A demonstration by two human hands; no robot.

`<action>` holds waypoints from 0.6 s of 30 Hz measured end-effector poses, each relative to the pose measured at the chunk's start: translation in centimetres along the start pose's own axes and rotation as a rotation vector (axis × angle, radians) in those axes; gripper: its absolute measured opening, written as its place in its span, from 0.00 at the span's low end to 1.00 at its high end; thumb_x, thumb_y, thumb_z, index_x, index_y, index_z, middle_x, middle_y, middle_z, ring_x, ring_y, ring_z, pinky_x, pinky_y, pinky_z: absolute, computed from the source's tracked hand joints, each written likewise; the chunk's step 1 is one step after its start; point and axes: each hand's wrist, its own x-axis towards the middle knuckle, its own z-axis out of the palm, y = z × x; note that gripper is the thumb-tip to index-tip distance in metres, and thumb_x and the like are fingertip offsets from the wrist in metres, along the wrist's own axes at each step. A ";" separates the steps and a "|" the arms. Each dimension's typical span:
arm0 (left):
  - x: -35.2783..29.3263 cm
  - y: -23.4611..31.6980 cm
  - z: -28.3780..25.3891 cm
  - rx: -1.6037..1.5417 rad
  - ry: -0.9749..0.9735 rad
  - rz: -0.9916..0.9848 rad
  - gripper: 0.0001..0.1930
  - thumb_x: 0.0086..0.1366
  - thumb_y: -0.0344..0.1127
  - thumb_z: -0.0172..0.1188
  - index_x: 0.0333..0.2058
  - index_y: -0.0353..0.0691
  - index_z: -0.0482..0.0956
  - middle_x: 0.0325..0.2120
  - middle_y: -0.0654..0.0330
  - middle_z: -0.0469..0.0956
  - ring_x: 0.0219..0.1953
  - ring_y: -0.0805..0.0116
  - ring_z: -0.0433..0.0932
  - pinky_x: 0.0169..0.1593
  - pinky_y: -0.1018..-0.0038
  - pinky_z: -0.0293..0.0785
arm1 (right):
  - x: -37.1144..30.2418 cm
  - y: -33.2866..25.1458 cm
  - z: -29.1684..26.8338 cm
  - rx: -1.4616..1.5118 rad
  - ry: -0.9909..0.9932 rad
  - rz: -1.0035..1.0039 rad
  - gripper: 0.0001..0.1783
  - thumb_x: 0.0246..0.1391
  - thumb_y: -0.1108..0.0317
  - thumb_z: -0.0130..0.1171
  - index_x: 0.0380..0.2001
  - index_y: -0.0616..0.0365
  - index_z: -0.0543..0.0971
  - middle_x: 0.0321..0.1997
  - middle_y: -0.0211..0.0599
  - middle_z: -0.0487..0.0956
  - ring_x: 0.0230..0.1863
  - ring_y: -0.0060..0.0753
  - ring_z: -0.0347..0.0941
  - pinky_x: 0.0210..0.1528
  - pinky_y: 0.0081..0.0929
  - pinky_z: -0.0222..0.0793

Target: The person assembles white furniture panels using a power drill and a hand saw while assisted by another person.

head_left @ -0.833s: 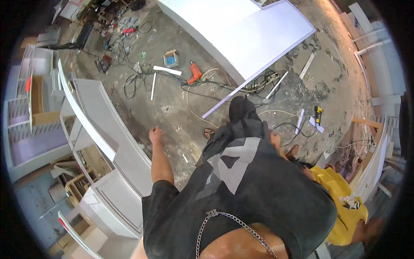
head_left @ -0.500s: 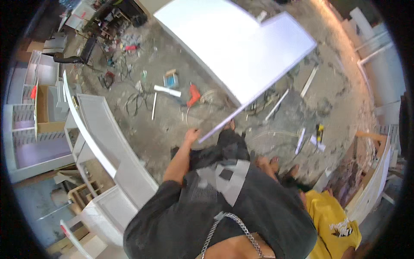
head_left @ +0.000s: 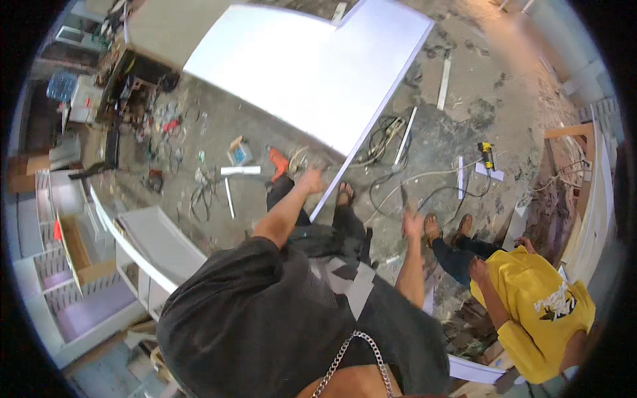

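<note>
Looking down, we see our left hand (head_left: 310, 180) stretched out toward twelve o'clock, fingers spread narrow beside the near edge of the large white panel (head_left: 312, 73) that lies flat on the concrete floor (head_left: 478, 86); whether it touches the edge we cannot tell. Our right hand (head_left: 412, 223) hangs open at one o'clock, holding nothing, above a tangle of cables (head_left: 398, 186). An orange power drill (head_left: 279, 163) lies just left of the left hand. At four o'clock stands a person in a yellow shirt (head_left: 537, 305). A white cabinet (head_left: 156, 242) sits at nine o'clock.
</note>
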 end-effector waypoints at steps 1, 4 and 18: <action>0.5 -0.4 -0.2 0.012 0.014 -0.015 0.50 0.60 0.59 0.61 0.71 0.36 0.49 0.72 0.39 0.41 0.71 0.42 0.53 0.71 0.59 0.56 | -1.6 1.2 0.0 -0.045 -0.075 0.153 0.26 0.56 0.48 0.62 0.39 0.66 0.79 0.22 0.37 0.78 0.21 0.33 0.74 0.26 0.34 0.68; -1.5 -11.1 -2.3 0.078 0.176 -0.102 0.54 0.59 0.61 0.60 0.72 0.33 0.44 0.71 0.35 0.46 0.72 0.39 0.50 0.72 0.58 0.53 | -12.3 -3.7 8.2 0.168 -0.299 0.192 0.30 0.56 0.50 0.62 0.50 0.69 0.79 0.41 0.57 0.83 0.47 0.54 0.79 0.48 0.45 0.72; 19.3 -8.3 -2.8 0.170 -0.050 0.350 0.30 0.63 0.42 0.56 0.62 0.36 0.68 0.58 0.40 0.72 0.60 0.43 0.71 0.63 0.55 0.67 | -36.1 2.6 13.7 0.123 0.127 0.620 0.25 0.57 0.57 0.56 0.50 0.65 0.80 0.29 0.49 0.82 0.30 0.40 0.80 0.33 0.36 0.75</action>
